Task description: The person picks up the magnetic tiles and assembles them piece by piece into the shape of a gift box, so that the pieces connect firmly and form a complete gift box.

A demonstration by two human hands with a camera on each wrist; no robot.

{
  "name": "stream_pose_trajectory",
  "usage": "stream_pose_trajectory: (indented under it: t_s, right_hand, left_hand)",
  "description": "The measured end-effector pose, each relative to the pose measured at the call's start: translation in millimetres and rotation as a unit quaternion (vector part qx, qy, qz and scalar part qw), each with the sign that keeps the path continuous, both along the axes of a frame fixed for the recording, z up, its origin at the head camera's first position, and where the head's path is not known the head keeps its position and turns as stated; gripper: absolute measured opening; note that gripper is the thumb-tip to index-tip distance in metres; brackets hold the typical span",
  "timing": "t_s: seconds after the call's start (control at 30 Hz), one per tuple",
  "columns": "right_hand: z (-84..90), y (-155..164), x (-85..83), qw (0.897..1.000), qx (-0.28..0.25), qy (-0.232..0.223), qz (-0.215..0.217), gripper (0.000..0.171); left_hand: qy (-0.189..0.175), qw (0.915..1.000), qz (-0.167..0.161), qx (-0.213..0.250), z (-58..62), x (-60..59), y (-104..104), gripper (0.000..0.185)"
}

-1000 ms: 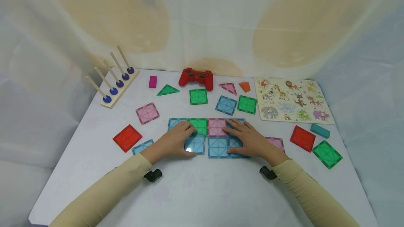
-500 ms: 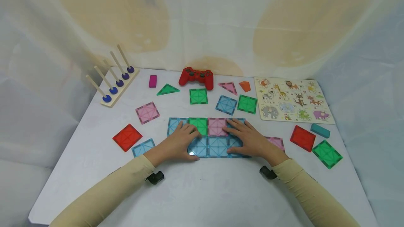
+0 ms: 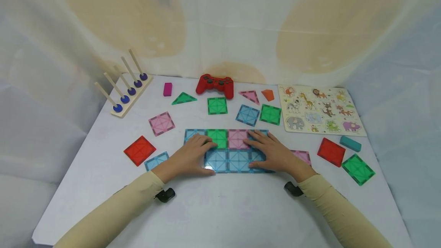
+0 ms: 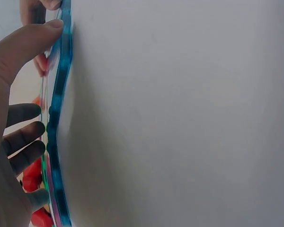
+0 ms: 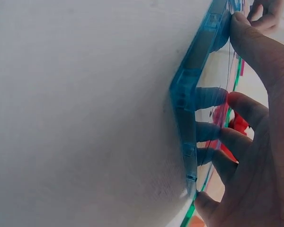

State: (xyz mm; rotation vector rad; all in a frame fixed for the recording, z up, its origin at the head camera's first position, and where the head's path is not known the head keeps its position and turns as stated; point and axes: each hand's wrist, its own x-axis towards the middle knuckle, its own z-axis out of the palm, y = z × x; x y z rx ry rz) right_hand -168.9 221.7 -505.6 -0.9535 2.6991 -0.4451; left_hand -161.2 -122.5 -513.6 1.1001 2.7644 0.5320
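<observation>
Two rows of square, see-through magnetic tiles lie edge to edge mid-table. The back row shows a green magnetic tile (image 3: 217, 138) and a pink magnetic tile (image 3: 237, 139) between blue ones. Blue magnetic tiles (image 3: 238, 160) make up the front row. My left hand (image 3: 193, 154) rests at the left end, its thumb (image 4: 49, 29) on the near edge of the front-left blue tile (image 3: 217, 160). At the right end, my right hand (image 3: 273, 154) lies with spread fingers over the blue tiles, thumb (image 5: 246, 35) at the near edge and fingertips touching the top.
Loose tiles lie around, including a red tile (image 3: 139, 150) and a blue tile (image 3: 156, 160) at left, and a red tile (image 3: 331, 152) at right. Behind stand a peg stacker (image 3: 132, 97), a red game controller (image 3: 215, 84) and an animal puzzle board (image 3: 320, 110).
The front-left blue tile has slid right, closing the gap to its neighbour. My left hand went right with it, then drew slightly back left. The right hand has stayed put.
</observation>
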Motion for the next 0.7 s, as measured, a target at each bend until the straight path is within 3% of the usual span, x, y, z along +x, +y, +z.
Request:
stream_pose_trajectory:
  t_s: [0.4,0.7]
  right_hand:
    - [-2.6,9.6,-0.1,1.0,0.005,0.009,-0.011,0.091]
    - [-1.7,9.0,-0.5,1.0,0.009,0.002,-0.012,0.091]
  left_hand:
    - [-0.017,0.9927,0.117,-0.024,2.5,1.7,-57.1,0.09]
    - [-0.014,0.9867,0.161,-0.017,10.2,17.9,-90.7,0.086]
